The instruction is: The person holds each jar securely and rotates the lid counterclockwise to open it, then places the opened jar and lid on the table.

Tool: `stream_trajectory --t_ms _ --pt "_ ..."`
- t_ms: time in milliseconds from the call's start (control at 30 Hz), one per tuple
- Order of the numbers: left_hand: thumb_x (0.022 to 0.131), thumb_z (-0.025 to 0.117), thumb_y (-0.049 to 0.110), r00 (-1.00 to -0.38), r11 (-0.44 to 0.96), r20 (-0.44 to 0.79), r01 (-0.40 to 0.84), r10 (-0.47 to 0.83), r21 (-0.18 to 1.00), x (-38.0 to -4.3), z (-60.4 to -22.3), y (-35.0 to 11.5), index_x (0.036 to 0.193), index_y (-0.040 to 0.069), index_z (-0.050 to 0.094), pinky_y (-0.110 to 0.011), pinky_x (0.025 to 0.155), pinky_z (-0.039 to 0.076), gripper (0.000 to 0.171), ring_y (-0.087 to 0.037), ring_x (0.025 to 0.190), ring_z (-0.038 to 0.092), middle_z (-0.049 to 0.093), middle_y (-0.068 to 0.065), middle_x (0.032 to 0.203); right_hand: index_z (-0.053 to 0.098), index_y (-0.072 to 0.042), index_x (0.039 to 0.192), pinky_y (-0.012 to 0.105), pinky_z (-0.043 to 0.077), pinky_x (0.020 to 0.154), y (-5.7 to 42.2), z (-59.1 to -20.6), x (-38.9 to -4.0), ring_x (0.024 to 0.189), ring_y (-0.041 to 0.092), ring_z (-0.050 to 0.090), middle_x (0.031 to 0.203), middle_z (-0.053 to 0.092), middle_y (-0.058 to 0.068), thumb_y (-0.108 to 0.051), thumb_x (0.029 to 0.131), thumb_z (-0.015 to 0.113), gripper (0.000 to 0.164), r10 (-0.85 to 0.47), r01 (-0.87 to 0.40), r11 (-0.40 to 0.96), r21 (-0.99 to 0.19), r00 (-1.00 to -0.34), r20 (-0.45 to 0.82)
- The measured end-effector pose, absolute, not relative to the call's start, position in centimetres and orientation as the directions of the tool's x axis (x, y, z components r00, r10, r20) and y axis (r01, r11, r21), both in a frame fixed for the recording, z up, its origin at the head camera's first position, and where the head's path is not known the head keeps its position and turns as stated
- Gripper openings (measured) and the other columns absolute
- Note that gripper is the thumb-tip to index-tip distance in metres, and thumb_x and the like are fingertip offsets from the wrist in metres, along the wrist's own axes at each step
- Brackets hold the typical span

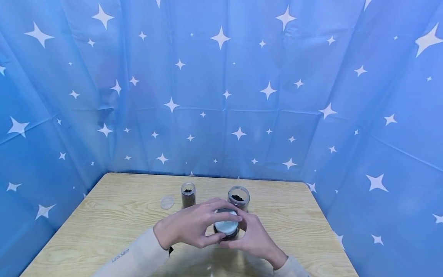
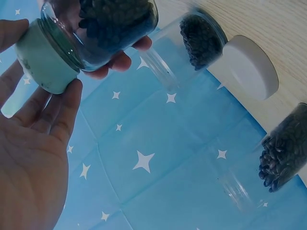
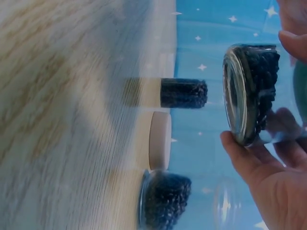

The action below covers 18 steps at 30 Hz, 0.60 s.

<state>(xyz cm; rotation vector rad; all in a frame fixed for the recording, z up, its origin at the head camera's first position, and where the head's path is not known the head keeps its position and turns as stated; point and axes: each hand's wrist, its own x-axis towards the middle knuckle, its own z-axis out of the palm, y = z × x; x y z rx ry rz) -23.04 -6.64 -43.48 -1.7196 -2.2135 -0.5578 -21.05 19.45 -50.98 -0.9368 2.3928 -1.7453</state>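
A glass jar (image 2: 117, 24) of dark beans is held up above the table, its pale green lid (image 1: 226, 223) at the mouth. My left hand (image 1: 195, 223) grips the lid, thumb and fingers spread round its rim; whether it is fully seated I cannot tell. My right hand (image 1: 254, 236) holds the glass body, and its fingertips (image 2: 120, 62) show beneath the jar in the left wrist view. From the right wrist view, the jar's round base (image 3: 235, 96) faces the table, with the beans resting inside. Both hands cover much of the jar in the head view.
Behind the hands stand a wide open jar (image 1: 238, 196) and a narrower open jar (image 1: 188, 195), both part-filled with dark beans. A clear disc-like lid (image 1: 167, 202) lies left of the narrow one. A white lid (image 2: 252, 67) sits between these jars. A starry blue curtain (image 1: 221, 96) backs the wooden table (image 1: 121, 207).
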Motion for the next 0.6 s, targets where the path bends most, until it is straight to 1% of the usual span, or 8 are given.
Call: stream_trajectory --t_ms 167,267,433,600 --pt "0.103 0.085 0.022 -0.271 0.239 0.449 0.962 0.852 0.129 -22.93 -43.44 -6.53 0.151 0.019 0.072 -0.038 0.121 0.062 0.049 -0.023 0.145 0.069 0.069 -0.009 0.158 0.061 -0.030 0.166 0.031 0.068 0.107 19.39 -50.94 -20.96 0.123 0.014 0.081 0.144 0.078 0.001 -0.020 0.089 0.103 0.088 -0.476 -0.444 0.184 -0.877 -0.821 0.316" --pt "0.103 0.086 0.026 -0.289 0.263 0.456 0.957 0.842 0.122 -22.79 -43.36 -6.42 0.151 0.018 0.072 -0.038 0.118 0.064 0.050 -0.022 0.142 0.070 0.070 -0.008 0.154 0.063 -0.030 0.164 0.031 0.068 0.105 19.34 -51.00 -20.95 0.122 0.014 0.081 0.144 0.078 0.002 -0.020 0.089 0.103 0.086 -0.468 -0.452 0.186 -0.872 -0.821 0.326" --pt "0.101 0.090 0.030 -0.323 0.313 0.495 0.944 0.806 0.106 -22.46 -43.34 -6.23 0.148 0.019 0.073 -0.033 0.107 0.066 0.051 -0.019 0.128 0.072 0.072 -0.006 0.142 0.069 -0.028 0.156 0.030 0.068 0.106 19.12 -51.07 -21.01 0.122 0.013 0.080 0.143 0.078 0.002 -0.017 0.089 0.103 0.076 -0.466 -0.484 0.192 -0.854 -0.810 0.355" --pt "0.101 0.091 0.034 -0.370 0.362 0.533 0.924 0.761 0.124 -22.15 -43.62 -5.82 0.148 0.022 0.074 -0.028 0.098 0.065 0.051 -0.015 0.117 0.071 0.071 -0.004 0.135 0.069 -0.028 0.155 0.030 0.068 0.106 18.93 -50.81 -20.65 0.123 0.012 0.079 0.144 0.078 0.000 -0.018 0.089 0.103 0.076 -0.437 -0.468 0.213 -0.858 -0.831 0.345"
